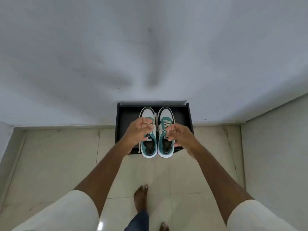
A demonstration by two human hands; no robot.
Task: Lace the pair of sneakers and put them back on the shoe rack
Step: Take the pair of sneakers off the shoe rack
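Two white, teal and black sneakers stand side by side, toes to the wall, on a low black shoe rack (183,112). The heels of the left sneaker (148,147) and the right sneaker (166,147) jut over the rack's front edge. My left hand (139,131) hovers over the left sneaker's laces, palm up and fingers loosely curled around nothing. My right hand (180,135) is at the outer side of the right sneaker, fingertips near its tongue, fingers apart. A loose lace end (139,148) hangs down the left sneaker's side.
The rack stands against a white wall (150,55) on a beige tiled floor (58,155). A second wall (275,155) closes in the right side. My bare foot (140,195) is planted on the tiles below the rack.
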